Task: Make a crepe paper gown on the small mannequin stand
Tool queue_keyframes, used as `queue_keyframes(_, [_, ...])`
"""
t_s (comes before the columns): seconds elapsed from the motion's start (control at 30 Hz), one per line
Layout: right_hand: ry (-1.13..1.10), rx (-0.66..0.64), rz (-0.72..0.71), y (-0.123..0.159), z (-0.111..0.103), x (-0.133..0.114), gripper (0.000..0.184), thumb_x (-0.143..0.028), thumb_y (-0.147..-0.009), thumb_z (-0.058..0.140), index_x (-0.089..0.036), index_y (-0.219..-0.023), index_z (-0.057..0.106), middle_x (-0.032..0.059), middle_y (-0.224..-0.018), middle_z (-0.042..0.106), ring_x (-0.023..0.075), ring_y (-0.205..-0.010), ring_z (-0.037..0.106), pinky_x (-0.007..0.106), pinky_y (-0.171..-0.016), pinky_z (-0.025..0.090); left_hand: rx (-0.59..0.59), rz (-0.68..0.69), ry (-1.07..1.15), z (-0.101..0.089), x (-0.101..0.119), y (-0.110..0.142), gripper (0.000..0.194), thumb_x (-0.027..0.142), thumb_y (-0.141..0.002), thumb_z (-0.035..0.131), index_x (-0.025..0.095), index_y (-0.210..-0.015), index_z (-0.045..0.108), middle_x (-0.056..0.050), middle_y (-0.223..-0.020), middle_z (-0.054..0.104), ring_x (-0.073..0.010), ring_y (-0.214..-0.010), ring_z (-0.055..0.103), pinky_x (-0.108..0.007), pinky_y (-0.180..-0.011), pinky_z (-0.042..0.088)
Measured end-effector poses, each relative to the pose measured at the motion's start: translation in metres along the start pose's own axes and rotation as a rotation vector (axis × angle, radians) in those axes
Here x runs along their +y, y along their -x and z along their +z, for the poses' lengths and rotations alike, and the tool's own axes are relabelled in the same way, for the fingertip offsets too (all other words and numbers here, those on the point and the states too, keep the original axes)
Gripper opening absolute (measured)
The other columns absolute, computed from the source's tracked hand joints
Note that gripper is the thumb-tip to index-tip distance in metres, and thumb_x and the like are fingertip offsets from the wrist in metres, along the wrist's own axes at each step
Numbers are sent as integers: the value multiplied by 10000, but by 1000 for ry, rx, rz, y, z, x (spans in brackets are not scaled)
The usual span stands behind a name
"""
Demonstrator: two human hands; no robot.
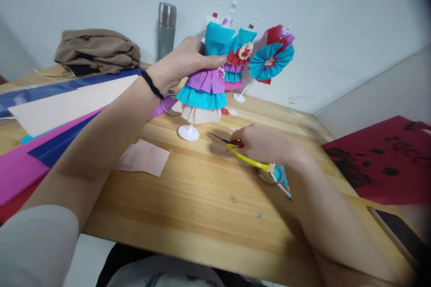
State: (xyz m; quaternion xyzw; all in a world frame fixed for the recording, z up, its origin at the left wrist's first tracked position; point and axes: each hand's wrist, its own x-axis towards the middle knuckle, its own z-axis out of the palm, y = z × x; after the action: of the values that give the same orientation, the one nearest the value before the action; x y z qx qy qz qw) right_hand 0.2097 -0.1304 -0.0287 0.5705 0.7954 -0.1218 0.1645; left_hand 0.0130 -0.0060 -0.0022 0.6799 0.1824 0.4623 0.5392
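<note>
My left hand (193,58) is closed around the bodice of a small dress form (202,94) in a ruffled paper dress of turquoise, purple and pale pink tiers. Its round white base (188,133) is just above or on the table, tilted slightly. Low over the wood, my right hand (259,143) grips a pair of scissors (247,156) with yellow handles, blades pointing left toward the dress form. A stack of pale pink paper pieces (150,157) lies on the left of the base. Near it on the right is a small red paper flower (225,111).
More dressed forms (237,67) and a turquoise paper rosette (271,62) stand at the back. Coloured paper sheets (77,98), a brown cloth (97,49) and a grey bottle (166,31) are left. A tape roll (269,175), red bag (387,161) and phone (397,233) are right.
</note>
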Motion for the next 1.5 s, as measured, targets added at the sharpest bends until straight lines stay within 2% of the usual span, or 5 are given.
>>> queue_keyframes(0.37, [141, -4, -159, -1, 21, -40, 219, -268, -758, 574, -192, -934, 679, 91, -785, 720, 240, -678, 659, 300, -538, 304, -61, -8, 137, -9, -9, -4, 130, 97, -742, 780, 105, -860, 726, -42, -867, 751, -157, -870, 652, -288, -937, 444])
queue_keyframes(0.57, [-67, 110, -321, -2, 25, -42, 280, -308, -816, 580, -213, -1077, 613, 81, -974, 737, 230, -827, 679, 278, -615, 370, 60, -82, 140, -9, -8, -7, 127, 59, -730, 728, 107, -846, 705, 14, -792, 711, -156, -933, 685, -234, -861, 462])
queue_keyframes(0.8, [26, 151, -271, 5, 34, -55, 375, -208, -797, 556, -176, -1165, 623, 113, -1003, 739, 236, -784, 681, 299, -542, 270, 92, -42, 97, -14, -12, -8, 105, 95, -731, 758, 102, -813, 693, -45, -778, 718, -134, -757, 627, -242, -803, 479])
queue_keyframes(1.07, [118, 207, -243, 9, 29, -60, 176, -232, -857, 563, -169, -969, 684, 88, -787, 739, 217, -689, 686, 306, -519, 225, 27, -23, -61, -11, -11, -7, 203, 213, -739, 776, 86, -878, 700, -59, -845, 725, -180, -809, 645, -296, -780, 509])
queue_keyframes(1.5, [242, 186, -245, 3, 34, -63, 184, -274, -905, 586, -146, -978, 697, 114, -842, 756, 256, -753, 729, 303, -548, 371, 31, -134, 55, -5, -7, -5, 183, 213, -632, 751, 131, -780, 679, -17, -704, 664, -134, -626, 599, -269, -639, 486])
